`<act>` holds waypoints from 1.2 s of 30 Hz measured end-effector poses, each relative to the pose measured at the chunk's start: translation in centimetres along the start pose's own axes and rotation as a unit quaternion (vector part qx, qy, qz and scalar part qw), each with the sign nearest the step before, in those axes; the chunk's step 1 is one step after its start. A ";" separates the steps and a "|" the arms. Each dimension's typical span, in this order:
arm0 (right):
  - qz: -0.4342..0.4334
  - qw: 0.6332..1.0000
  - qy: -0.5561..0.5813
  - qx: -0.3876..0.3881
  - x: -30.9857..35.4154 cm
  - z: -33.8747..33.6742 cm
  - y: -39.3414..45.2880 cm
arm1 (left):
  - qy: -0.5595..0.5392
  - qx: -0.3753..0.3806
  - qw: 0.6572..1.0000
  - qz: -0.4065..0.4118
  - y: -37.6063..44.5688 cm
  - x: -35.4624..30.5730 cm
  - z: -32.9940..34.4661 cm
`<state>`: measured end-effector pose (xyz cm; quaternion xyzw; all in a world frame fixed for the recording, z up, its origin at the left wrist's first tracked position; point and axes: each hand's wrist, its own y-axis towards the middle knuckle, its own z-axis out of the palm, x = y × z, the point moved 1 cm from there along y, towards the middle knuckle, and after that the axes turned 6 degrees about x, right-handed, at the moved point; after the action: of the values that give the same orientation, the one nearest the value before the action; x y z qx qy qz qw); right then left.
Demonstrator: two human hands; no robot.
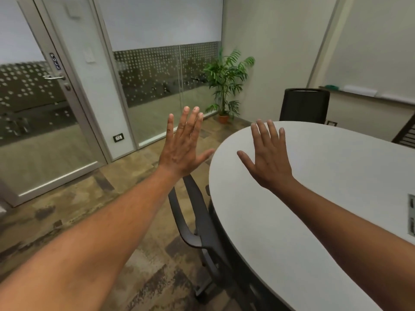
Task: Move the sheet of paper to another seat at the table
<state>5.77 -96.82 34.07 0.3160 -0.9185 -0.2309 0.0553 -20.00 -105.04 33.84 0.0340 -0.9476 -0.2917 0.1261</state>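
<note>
From the head camera, both bare arms reach forward with the backs of the hands to the lens. The left hand (183, 145) is held up over the floor just beyond the table's left edge, fingers spread apart and holding nothing. The right hand (268, 158) is raised above the table's near-left part, fingers likewise splayed and empty; whether it touches the top cannot be told.

The table (314, 176) has a smooth, matte white top with a rounded end and a dark base under it. A grey power inset (411, 214) sits at its right edge. No sheet of paper shows on the visible part of the top.

A black office chair (197, 225) with a curved plastic armrest is tucked against the left edge; a black mesh-backed chair (304, 105) stands at the far edge. Behind are a glass door (40, 122) with dotted frosting, a metal lever handle and a small dark plate whose lettering is too blurred to read, and a potted palm (226, 81) in a terracotta pot in the corner. The floor is mottled brown carpet tile.
</note>
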 end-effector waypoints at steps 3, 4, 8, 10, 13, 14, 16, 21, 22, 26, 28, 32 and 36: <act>-0.003 1.000 -0.004 -0.001 1.1 1.6 3.2 | 0.004 -0.006 1.000 0.002 1.6 2.3 1.8; -0.002 1.000 0.000 0.000 1.5 2.4 5.0 | 0.004 -0.010 1.000 0.011 2.9 3.5 2.6; -0.009 1.000 -0.007 -0.018 1.9 3.8 9.1 | 0.004 -0.022 1.000 0.020 5.8 5.5 4.5; 0.005 0.999 0.001 -0.033 2.3 5.1 13.1 | 0.009 -0.024 0.999 0.026 8.8 8.2 6.2; 0.013 0.999 0.006 -0.037 2.7 6.7 17.0 | 0.010 -0.025 0.999 0.024 11.5 11.0 7.9; 0.012 0.999 -0.003 -0.045 2.7 6.6 17.2 | 0.012 -0.035 0.999 0.018 11.7 11.2 7.9; 0.024 0.999 0.004 -0.035 3.5 8.2 20.0 | -0.002 -0.023 1.000 0.018 13.6 13.7 10.0; 0.044 0.998 -0.020 -0.036 5.4 11.1 24.0 | -0.025 -0.028 0.998 0.053 16.6 17.9 14.6; 0.061 0.997 -0.020 -0.030 6.0 12.3 25.3 | -0.029 -0.036 0.997 0.061 17.9 19.4 16.1; 0.084 0.995 -0.051 -0.009 7.9 14.6 27.5 | -0.060 -0.043 0.994 0.077 19.8 22.4 18.9; 0.121 0.989 -0.080 0.000 10.1 16.0 29.5 | -0.091 -0.048 0.989 0.108 21.6 25.6 21.5; 0.142 0.985 -0.099 0.002 12.1 16.4 31.6 | -0.101 -0.051 0.985 0.127 23.5 28.9 23.1; 0.162 0.979 -0.124 0.000 14.0 16.2 34.4 | -0.135 -0.050 0.977 0.155 26.1 31.8 25.5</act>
<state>-28.47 -75.09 34.88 0.1321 -0.9572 -0.2565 -0.0224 -57.02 -73.94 35.15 -0.1591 -0.9337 -0.3179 0.0426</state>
